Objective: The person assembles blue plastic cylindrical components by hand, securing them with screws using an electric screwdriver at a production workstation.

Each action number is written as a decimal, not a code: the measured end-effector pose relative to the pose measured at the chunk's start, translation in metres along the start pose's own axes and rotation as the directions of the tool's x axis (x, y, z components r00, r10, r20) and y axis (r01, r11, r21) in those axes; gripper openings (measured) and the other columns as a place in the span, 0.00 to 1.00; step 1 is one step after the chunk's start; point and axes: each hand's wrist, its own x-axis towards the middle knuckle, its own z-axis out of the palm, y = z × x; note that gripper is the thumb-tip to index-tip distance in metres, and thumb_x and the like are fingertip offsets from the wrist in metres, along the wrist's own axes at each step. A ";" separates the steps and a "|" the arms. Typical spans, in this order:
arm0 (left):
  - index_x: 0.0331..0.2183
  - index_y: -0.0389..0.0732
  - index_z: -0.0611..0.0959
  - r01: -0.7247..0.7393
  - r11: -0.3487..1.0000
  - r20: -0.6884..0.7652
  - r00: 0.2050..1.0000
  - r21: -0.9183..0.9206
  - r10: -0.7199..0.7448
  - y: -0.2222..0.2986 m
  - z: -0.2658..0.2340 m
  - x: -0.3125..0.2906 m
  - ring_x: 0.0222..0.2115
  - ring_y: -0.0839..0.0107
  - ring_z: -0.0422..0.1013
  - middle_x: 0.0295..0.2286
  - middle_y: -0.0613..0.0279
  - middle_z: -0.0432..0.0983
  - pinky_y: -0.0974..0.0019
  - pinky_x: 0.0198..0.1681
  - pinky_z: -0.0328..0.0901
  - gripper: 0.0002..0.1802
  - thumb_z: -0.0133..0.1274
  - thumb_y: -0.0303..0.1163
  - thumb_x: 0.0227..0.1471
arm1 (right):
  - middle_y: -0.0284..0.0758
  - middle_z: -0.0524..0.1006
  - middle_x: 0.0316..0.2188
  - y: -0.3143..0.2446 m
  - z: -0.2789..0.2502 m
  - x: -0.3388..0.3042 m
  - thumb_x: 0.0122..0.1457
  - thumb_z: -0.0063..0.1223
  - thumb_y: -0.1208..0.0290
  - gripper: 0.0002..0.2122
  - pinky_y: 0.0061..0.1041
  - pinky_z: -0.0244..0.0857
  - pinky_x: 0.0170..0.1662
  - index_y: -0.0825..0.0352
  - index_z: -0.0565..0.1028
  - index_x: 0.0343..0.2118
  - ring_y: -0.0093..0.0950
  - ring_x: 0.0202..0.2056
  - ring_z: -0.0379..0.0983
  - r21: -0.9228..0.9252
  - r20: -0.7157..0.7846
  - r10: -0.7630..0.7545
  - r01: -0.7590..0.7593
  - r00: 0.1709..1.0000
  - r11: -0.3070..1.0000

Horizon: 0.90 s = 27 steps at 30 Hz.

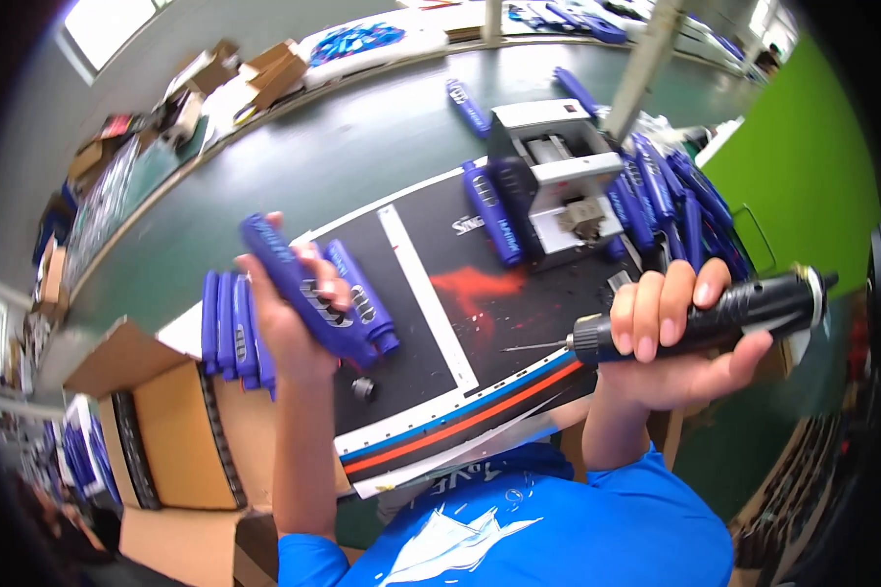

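My left hand (292, 338) is raised over the left part of the black work mat (426, 357), its fingers wrapped round a long blue plastic piece (294, 276) with silver ring markings. That piece is tilted, its narrow end toward the far left. A similar blue piece (364, 305) lies on the mat just right of this hand. In my right hand (656, 311) is a black electric screwdriver (759, 305), held almost level. Its thin metal bit (533, 348) points left over the mat and touches nothing that I can see.
Several blue pieces (227, 328) lie in a row at left, beside an open cardboard box (176, 430). A small black knob (363, 388) sits near the mat's front. Ahead stands a grey-white metal fixture (558, 176), with a blue pile (690, 201) and green panel (803, 147) to its right.
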 end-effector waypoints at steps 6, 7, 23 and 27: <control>0.60 0.43 0.64 0.145 0.944 0.024 0.989 -0.295 -0.145 -0.026 -0.005 -0.034 0.21 0.67 0.69 0.29 0.59 0.69 0.63 0.21 0.69 0.32 0.29 0.57 0.68 | 0.35 0.68 0.25 0.038 0.028 -0.034 0.58 0.51 0.36 0.30 0.29 0.66 0.25 0.63 0.63 0.41 0.27 0.21 0.68 0.100 0.091 0.069 -0.078 0.993 0.992; 0.60 0.42 0.64 0.163 0.932 0.075 0.986 -0.323 -0.146 -0.024 -0.008 -0.033 0.21 0.67 0.70 0.29 0.58 0.70 0.63 0.21 0.69 0.33 0.30 0.57 0.68 | 0.35 0.69 0.25 0.044 0.034 -0.040 0.58 0.51 0.36 0.30 0.29 0.66 0.24 0.63 0.62 0.40 0.27 0.21 0.68 0.107 0.095 0.065 -0.075 0.993 0.991; 0.48 0.38 0.73 0.130 0.979 -0.104 0.988 0.159 -0.114 -0.024 0.001 -0.040 0.25 0.77 0.75 0.29 0.60 0.75 0.74 0.24 0.70 0.22 0.59 0.41 0.59 | 0.29 0.68 0.20 0.048 0.059 -0.045 0.54 0.62 0.45 0.26 0.18 0.65 0.22 0.65 0.66 0.34 0.19 0.18 0.67 0.055 0.038 -0.024 0.022 0.999 0.998; 0.46 0.40 0.72 0.079 0.988 -0.233 0.971 0.135 -0.046 -0.027 0.013 -0.039 0.25 0.77 0.74 0.33 0.60 0.75 0.74 0.24 0.68 0.20 0.58 0.40 0.60 | 0.34 0.70 0.24 0.053 0.056 -0.048 0.58 0.59 0.43 0.27 0.25 0.71 0.24 0.65 0.63 0.39 0.26 0.21 0.70 0.017 0.135 -0.054 0.052 0.989 0.998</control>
